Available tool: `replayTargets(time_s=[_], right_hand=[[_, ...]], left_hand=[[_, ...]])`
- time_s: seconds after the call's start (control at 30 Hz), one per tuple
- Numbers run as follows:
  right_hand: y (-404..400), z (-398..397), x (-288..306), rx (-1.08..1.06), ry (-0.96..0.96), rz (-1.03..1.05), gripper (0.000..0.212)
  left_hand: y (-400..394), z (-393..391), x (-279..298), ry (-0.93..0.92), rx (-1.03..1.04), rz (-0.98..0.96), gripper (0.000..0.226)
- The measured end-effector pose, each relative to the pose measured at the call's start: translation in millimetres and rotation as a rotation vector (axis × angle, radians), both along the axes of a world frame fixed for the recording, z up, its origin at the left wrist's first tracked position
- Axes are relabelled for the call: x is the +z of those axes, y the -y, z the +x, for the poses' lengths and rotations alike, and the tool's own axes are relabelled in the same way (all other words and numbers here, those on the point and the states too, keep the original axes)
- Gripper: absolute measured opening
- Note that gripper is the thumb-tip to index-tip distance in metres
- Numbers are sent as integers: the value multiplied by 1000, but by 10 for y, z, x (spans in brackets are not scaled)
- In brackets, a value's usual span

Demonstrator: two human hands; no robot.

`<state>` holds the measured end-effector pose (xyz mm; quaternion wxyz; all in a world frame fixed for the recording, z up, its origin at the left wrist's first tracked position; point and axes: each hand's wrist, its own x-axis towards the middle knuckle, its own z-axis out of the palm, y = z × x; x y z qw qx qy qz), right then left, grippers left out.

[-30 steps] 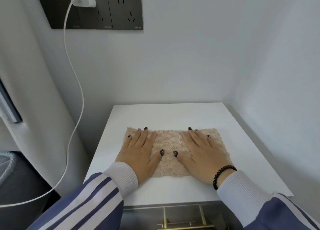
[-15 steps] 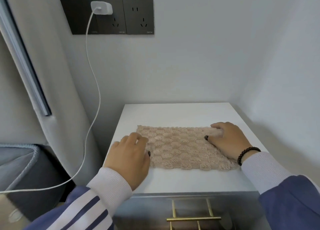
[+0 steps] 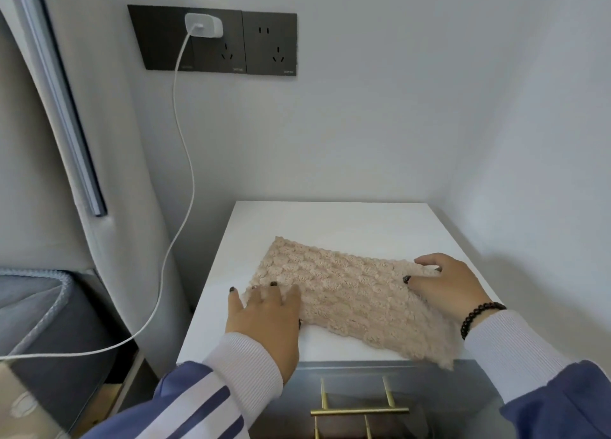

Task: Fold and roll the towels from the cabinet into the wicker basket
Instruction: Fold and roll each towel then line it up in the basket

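A beige, bumpy-textured towel, folded into a long strip, lies at a slant on the white cabinet top. Its near right corner hangs slightly over the front edge. My left hand holds the towel's left end, with the fingers on top and the thumb tucked at its near edge. My right hand grips the right end, fingers curled over the far edge and thumb on top. No wicker basket is in view.
A gold drawer handle shows on the cabinet front below. Walls close in behind and to the right. A white charger sits in a dark wall socket, and its cable hangs down to the left past a padded headboard.
Both hands lay flat on the towel, then slid out to its two ends. The towel has turned, its left end farther back and its right corner over the front edge.
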<state>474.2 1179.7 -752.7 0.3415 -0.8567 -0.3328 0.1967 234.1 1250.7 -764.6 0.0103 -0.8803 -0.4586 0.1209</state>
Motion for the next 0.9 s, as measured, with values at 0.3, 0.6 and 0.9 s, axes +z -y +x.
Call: replayTargets(time_s=[0.3,0.6,0.9], right_hand=[[414,-318,25,206,96,-211,60],[456,-435,95,480,3,-295,27],[351,-374,210,598,-40,-352,20]], left_hand=[[-297,176,-26,62,-107,-23,72],[-770,330,-159,225,-225,-69,71],[-793,449,-204,299,-215,-22,70]])
